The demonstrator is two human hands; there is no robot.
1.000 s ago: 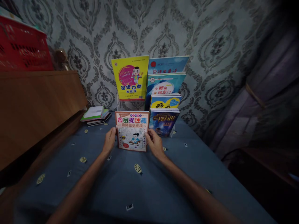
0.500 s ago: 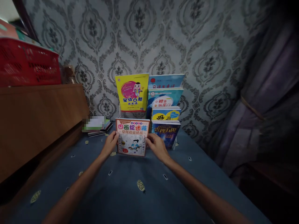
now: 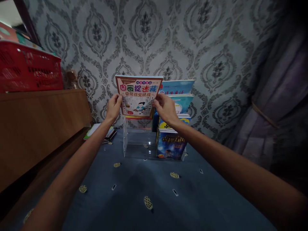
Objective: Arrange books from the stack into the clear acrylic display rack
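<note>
A picture book (image 3: 138, 99) with a brown-red border is held up between my two hands, its cover facing me. My left hand (image 3: 114, 107) grips its left edge, and my right hand (image 3: 166, 107) pinches the right edge. Behind it is a yellow book (image 3: 138, 117), of which only a strip at the bottom shows. Below the held book the left side of a clear acrylic stepped rack (image 3: 139, 150) is visible. On the rack's right side stand a dark blue book (image 3: 171, 146), a yellow and blue book (image 3: 186, 119), a teal book (image 3: 185, 102) and a light blue book (image 3: 179, 86).
A small pile of books (image 3: 106, 133) lies to the left on the blue patterned cloth (image 3: 130, 192). A wooden cabinet (image 3: 45, 118) with a red plastic basket (image 3: 31, 65) stands at left. Patterned wallpaper (image 3: 168, 38) is behind, and a tied curtain (image 3: 262, 109) hangs at right.
Both hands have raised the picture book from the rack's low front to the height of the yellow book, now mostly covering it. The rack's lower left levels have come into view.
</note>
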